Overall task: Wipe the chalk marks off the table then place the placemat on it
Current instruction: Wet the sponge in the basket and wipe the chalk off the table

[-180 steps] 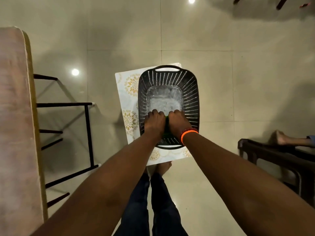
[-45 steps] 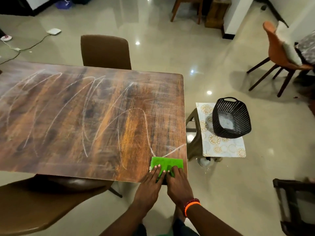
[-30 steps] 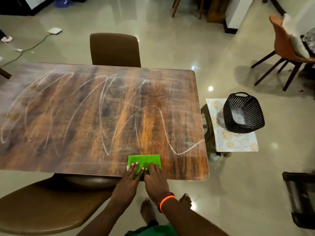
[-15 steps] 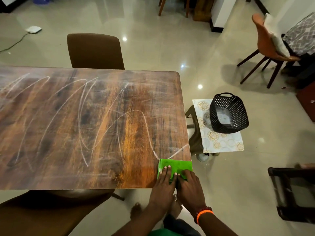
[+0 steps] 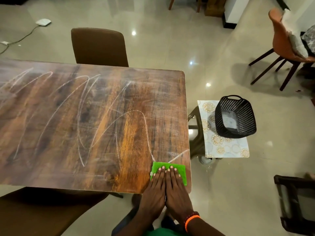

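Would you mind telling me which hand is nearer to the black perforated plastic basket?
Right. The right hand presses the green cloth's basket-side half; the left hand lies beside it, farther from the black perforated plastic basket.

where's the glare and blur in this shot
Head view: ceiling-light glare spots dot the glossy tiled floor; a pale sheen washes the far side of the brown wooden table; slight motion blur smears the table's near edge; wide-angle distortion bows its edges.

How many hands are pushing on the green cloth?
2. The left hand and the right hand lie flat side by side on the green cloth, at the near right corner of the table.
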